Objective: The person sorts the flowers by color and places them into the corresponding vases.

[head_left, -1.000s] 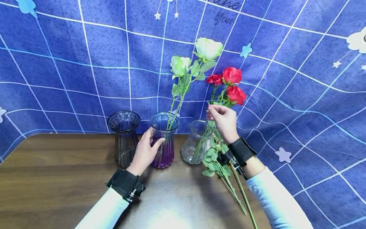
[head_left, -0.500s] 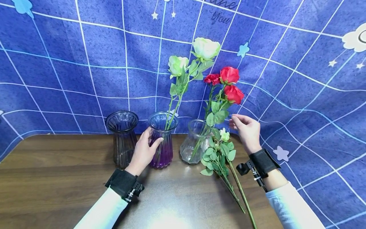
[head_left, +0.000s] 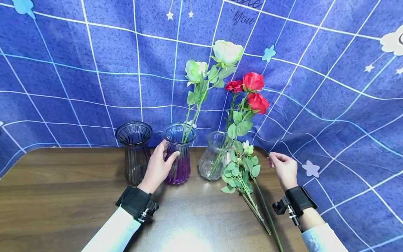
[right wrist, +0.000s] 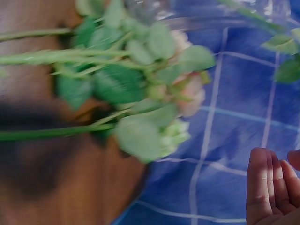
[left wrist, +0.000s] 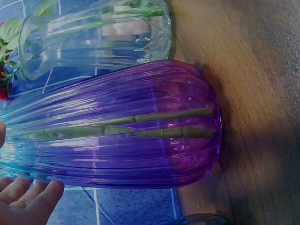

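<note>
My left hand (head_left: 158,166) holds the blue-to-purple glass vase (head_left: 178,164), thumb at its front and fingers round its left side. Two pale green-white roses (head_left: 227,53) lean right out of that vase; in the left wrist view their stems (left wrist: 173,113) show through the glass, reaching its base. Right of it, a clear glass vase (head_left: 210,164) bears red flowers (head_left: 258,103) on leafy stems. My right hand (head_left: 284,169) hovers by the table's right edge with nothing in it, its fingers (right wrist: 260,183) loosely bent, apart from the loose flower stems.
A dark grey glass vase (head_left: 134,154) stands left of the purple one. Several loose leafy stems (head_left: 252,206) with pale blooms (head_left: 248,148) lie on the wooden table (head_left: 78,196) at right. A blue gridded cloth (head_left: 110,87) hangs behind.
From beside the red flowers, my right hand has drawn away to the right and then down, uncovering their leaves and a pale bloom. My left hand stays on the vase.
</note>
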The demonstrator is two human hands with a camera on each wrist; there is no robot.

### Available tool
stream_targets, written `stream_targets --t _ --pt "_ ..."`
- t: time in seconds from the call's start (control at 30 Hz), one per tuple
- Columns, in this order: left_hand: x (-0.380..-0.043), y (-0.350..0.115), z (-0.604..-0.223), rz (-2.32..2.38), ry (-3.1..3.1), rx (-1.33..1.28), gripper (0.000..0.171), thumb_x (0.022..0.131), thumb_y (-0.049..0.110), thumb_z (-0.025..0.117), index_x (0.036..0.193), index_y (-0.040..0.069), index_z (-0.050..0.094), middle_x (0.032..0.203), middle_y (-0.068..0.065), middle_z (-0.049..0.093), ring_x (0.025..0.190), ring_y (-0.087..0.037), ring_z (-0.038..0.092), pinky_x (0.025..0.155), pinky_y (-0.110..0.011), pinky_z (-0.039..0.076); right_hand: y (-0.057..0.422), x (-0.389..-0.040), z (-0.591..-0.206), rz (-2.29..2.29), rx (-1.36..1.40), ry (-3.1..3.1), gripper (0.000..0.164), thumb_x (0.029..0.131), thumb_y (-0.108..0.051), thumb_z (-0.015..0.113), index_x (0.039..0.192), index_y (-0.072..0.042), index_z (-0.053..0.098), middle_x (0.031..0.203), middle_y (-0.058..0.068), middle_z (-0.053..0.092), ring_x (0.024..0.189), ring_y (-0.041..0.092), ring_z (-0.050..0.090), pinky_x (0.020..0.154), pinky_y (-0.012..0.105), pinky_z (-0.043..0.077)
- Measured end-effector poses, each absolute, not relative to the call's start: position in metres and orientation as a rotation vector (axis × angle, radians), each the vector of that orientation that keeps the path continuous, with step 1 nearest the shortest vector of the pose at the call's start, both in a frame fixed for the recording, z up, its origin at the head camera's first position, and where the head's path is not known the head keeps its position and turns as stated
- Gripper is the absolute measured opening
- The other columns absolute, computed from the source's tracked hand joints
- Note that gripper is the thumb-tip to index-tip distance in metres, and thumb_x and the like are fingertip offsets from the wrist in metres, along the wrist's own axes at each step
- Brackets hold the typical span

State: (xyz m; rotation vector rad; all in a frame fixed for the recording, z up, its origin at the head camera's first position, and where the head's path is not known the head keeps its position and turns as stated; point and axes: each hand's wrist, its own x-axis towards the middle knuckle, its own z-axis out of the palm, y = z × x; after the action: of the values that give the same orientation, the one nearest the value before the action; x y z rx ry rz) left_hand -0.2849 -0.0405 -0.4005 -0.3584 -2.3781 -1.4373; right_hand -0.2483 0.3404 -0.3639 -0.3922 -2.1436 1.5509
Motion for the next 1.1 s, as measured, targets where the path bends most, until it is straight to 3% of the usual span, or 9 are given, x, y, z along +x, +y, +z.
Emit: stream_targets --t 0.67,1.1 --pt "-0.285 -0.040 -0.400 -1.451 -2.390 -0.341 0.066 0.091 0.028 0.061 0.141 -0.003 0.032 0.137 -0.026 0.044 0.127 -0.035 0.046 0.103 -0.047 0.044 0.364 -0.234 -0.426 1.378 -0.549 -2.456 0.033 0.091 -0.015 0.057 0.107 0.013 0.063 0.063 -0.006 0.065 0.056 0.001 0.060 0.054 0.014 0.050" --pt "-0.284 -0.040 -0.397 -1.466 -2.403 -0.337 0.065 0.092 0.029 0.060 0.142 -0.002 0.031 0.139 -0.025 0.043 0.129 -0.034 0.044 0.104 -0.046 0.043 0.369 -0.236 -0.456 1.510 -0.585 -2.522 0.034 0.091 -0.011 0.056 0.112 0.016 0.059 0.072 0.002 0.069 0.058 0.001 0.061 0.056 0.015 0.055"
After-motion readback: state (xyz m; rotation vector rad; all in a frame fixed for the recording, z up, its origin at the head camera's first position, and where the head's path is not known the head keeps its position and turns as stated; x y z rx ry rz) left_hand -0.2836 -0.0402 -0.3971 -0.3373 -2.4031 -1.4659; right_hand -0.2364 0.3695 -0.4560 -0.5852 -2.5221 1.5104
